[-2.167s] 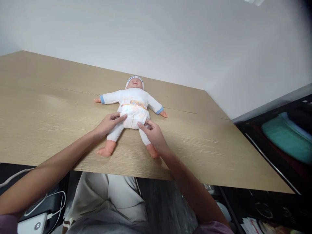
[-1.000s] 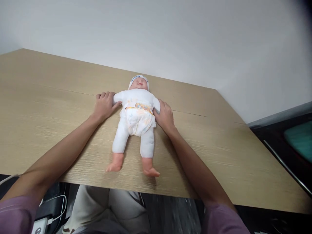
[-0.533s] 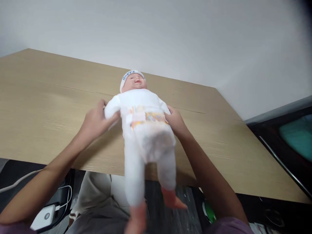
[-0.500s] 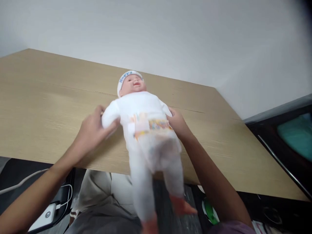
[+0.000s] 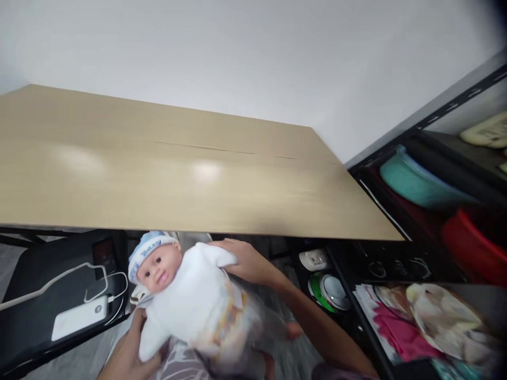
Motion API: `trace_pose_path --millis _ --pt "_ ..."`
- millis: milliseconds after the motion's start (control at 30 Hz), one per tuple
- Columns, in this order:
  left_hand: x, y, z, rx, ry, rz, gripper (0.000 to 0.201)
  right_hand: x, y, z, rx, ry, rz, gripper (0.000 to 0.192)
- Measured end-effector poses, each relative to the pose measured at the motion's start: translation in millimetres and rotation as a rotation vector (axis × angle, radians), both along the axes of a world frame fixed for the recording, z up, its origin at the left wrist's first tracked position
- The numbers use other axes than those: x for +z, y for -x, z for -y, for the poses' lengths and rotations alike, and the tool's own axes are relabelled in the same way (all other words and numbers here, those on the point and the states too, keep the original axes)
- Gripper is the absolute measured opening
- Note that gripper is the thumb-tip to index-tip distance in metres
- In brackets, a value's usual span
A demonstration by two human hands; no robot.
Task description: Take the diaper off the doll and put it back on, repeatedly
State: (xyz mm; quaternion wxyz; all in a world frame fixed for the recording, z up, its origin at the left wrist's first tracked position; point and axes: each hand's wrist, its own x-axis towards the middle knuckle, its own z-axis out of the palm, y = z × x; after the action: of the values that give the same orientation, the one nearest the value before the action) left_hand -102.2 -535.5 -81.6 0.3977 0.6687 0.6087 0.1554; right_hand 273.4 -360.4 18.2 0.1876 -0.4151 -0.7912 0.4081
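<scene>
A baby doll (image 5: 186, 295) in a white outfit and a blue-and-white cap (image 5: 148, 250) lies slantwise over my lap, its head to the left. A patterned diaper (image 5: 227, 322) is around its hips, over the white clothing; the legs are smeared by motion. My left hand (image 5: 137, 348) grips the doll's sleeve at the lower left, thumb and fingers on either side of the arm. At the far side, my right hand (image 5: 247, 261) is closed around the other arm near the shoulder. Some right fingertips are hidden behind the doll.
The wooden table (image 5: 178, 195) stands in front of me, against the wall. To the left, a white power bank (image 5: 79, 319) with cables rests on a black seat (image 5: 35, 295). On the right, a shelf holds a teal basin (image 5: 420, 182), a red container (image 5: 475, 248) and cloths (image 5: 404, 332).
Both hands have brought the doll from above the table's front edge down and left to my lap. It has turned, with its head now to the left. The view has shifted rightward.
</scene>
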Motion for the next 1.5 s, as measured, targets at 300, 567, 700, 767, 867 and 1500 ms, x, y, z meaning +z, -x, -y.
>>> trace_pose_path --millis 300,567,700,767,867,1500 --pt "26.9 11.5 -26.1 -0.114 -0.085 -0.325 0.069 -73.7 0.7 7.1 -0.163 0.056 0.016 0.041" --pt "87.1 -55.6 -84.6 -0.457 -0.398 0.025 0.043 -52.1 -7.9 64.1 -0.304 0.082 -0.104 0.024" --pt "85.1 -84.8 -111.2 -0.668 -0.338 0.149 0.035 -69.0 -3.7 55.4 -0.383 -0.014 -0.085 0.021" --pt "82.5 -87.6 -115.9 -0.686 -0.329 0.149 0.03 -79.9 -7.6 46.6 -0.415 -0.038 -0.036 0.021" --pt "84.0 -84.9 -118.7 -0.692 -0.308 0.161 0.024 -88.1 -16.3 36.8 -0.498 -0.025 0.083 0.022" --pt "107.6 -83.0 -116.3 -0.801 -0.058 0.272 0.029 20.2 -46.9 109.7 -0.081 0.426 -0.024 0.062"
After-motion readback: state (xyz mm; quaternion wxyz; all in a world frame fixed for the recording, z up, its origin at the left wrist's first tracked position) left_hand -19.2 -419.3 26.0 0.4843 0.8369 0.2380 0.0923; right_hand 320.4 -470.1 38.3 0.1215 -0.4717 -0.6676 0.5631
